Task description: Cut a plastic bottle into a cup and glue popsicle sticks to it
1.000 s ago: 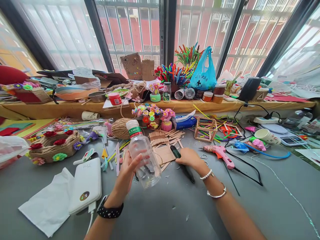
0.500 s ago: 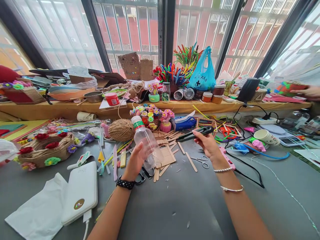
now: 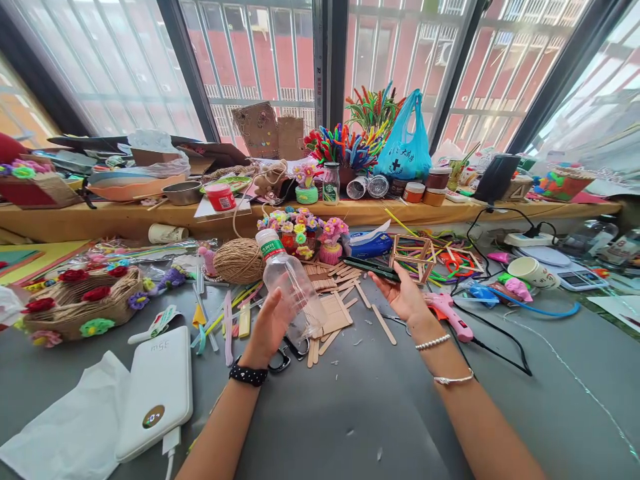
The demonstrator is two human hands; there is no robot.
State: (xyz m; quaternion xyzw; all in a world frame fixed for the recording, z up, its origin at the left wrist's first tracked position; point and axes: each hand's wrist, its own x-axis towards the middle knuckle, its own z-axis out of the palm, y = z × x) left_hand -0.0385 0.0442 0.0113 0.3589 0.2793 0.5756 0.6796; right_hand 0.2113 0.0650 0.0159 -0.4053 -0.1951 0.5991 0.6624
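Note:
My left hand (image 3: 267, 327) is closed around the lower part of a clear plastic bottle (image 3: 287, 277) with a white cap and green label. The bottle tilts, cap up and away to the left. In my right hand (image 3: 406, 303) is a dark utility knife (image 3: 373, 268), its long body pointing left toward the bottle but apart from it. Whether its blade is out, I cannot tell. Beneath and beyond the hands lie flat wooden craft sticks (image 3: 334, 313). Black-handled scissors (image 3: 280, 361) rest by my left wrist; silver scissors are partly hidden behind my right hand.
A pink glue gun (image 3: 457, 320) with a black cord lies right of my right wrist. A white power bank (image 3: 160, 387) is at the left. Twine ball (image 3: 239, 261), flower basket (image 3: 83, 307), paper cup (image 3: 533, 272) and scale (image 3: 575, 277) crowd the table's back and sides.
My right hand has shifted slightly left and down with the knife, turning more palm-up, so the glue gun shows more. Another person's hand at the far right has left view.

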